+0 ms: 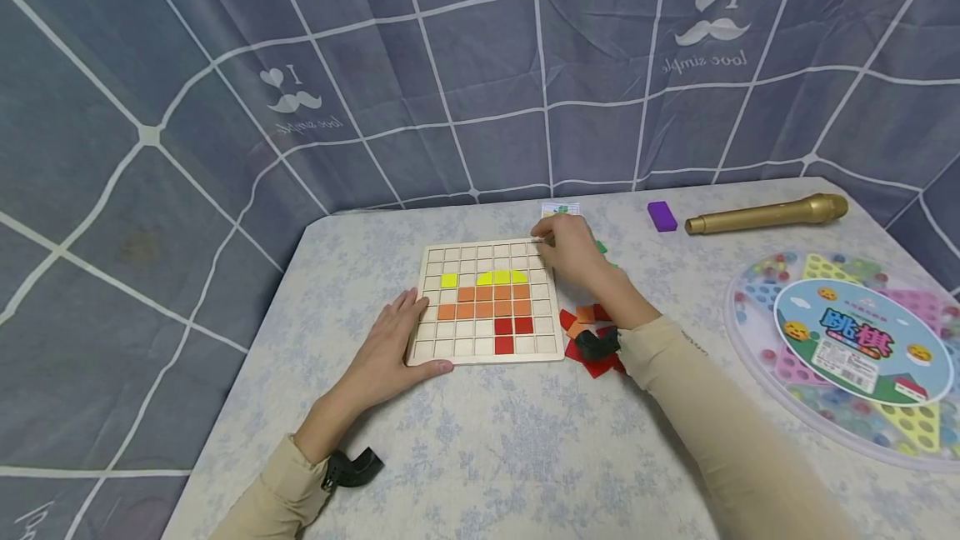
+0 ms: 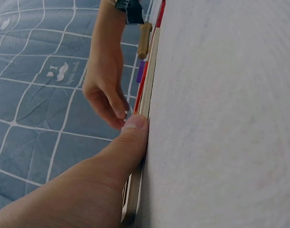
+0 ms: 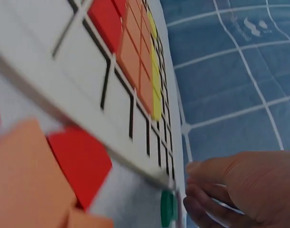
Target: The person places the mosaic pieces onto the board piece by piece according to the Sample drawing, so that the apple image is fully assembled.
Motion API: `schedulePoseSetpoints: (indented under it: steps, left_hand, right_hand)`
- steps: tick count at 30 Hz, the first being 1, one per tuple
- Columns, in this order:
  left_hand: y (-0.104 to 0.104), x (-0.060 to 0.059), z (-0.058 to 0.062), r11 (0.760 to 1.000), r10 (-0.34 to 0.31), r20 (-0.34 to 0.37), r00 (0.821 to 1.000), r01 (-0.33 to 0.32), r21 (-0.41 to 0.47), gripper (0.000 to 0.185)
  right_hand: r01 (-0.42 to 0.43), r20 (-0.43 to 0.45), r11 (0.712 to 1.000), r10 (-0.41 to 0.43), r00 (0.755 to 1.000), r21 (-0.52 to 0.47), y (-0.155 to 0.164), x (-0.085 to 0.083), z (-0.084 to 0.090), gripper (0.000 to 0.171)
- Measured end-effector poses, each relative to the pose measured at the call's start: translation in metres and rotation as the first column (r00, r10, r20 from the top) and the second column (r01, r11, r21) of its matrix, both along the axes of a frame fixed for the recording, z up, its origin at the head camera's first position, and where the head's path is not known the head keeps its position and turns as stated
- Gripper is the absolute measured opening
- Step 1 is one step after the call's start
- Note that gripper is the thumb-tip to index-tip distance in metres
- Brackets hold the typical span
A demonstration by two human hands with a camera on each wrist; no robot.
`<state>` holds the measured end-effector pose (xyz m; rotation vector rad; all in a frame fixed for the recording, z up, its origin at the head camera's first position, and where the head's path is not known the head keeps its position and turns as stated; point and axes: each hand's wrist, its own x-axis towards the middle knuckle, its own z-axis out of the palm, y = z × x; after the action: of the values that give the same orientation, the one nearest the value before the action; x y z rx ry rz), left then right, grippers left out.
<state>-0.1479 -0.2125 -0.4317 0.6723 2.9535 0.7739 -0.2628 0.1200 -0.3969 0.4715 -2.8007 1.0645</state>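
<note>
A wooden grid board lies flat with yellow, orange and red tiles set in some of its squares. My left hand rests at its near left corner, fingers along the left side and thumb against the near edge. The same thumb presses the board's edge in the left wrist view. Over the board's far right corner is my right hand, thumb and fingertips close together. In the right wrist view the right hand has bent fingers; I cannot tell whether a tile is between them.
Loose red and orange tiles lie right of the board, with green pieces farther back. A small printed card sits behind the right hand. A purple block, a gold microphone and a round marble game box stand farther right.
</note>
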Motion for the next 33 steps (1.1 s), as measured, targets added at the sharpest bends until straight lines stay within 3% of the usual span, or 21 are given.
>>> schedulePoseSetpoints:
  steps: [6, 10, 19, 23, 28, 33]
  left_hand:
    - [0.0, 0.0, -0.001, 1.0, 0.003, 0.002, 1.0, -0.003, -0.005, 0.112]
    - [0.0, -0.001, -0.002, 1.0, 0.0, -0.001, 1.0, 0.0, -0.004, 0.112]
    - [-0.001, -0.002, -0.002, 1.0, -0.004, 0.0, 1.0, 0.004, -0.004, 0.112]
    - [-0.001, -0.001, -0.002, 1.0, -0.006, -0.004, 1.0, 0.006, -0.006, 0.112]
    - [-0.001, -0.001, -0.001, 1.0, -0.005, -0.005, 1.0, 0.005, -0.002, 0.111]
    - [-0.001, -0.001, -0.001, 1.0, -0.003, -0.003, 1.0, 0.003, -0.001, 0.111]
  right_hand:
    - [0.107, 0.019, 0.987, -0.11, 0.994, 0.118, 0.015, -0.009, -0.004, 0.024]
    - [0.155, 0.033, 0.978, -0.161, 0.986, 0.139, 0.019, -0.012, -0.008, 0.023]
    - [0.14, 0.059, 0.989, -0.144, 0.988, 0.054, 0.025, -0.02, -0.008, 0.022]
    - [0.15, 0.059, 0.988, -0.148, 0.987, -0.029, 0.025, -0.021, -0.008, 0.017]
    - [0.141, 0.004, 0.982, -0.141, 0.99, -0.13, 0.02, -0.018, -0.003, 0.013]
    - [0.076, -0.031, 0.981, -0.083, 0.996, -0.181, 0.008, -0.015, 0.003, 0.013]
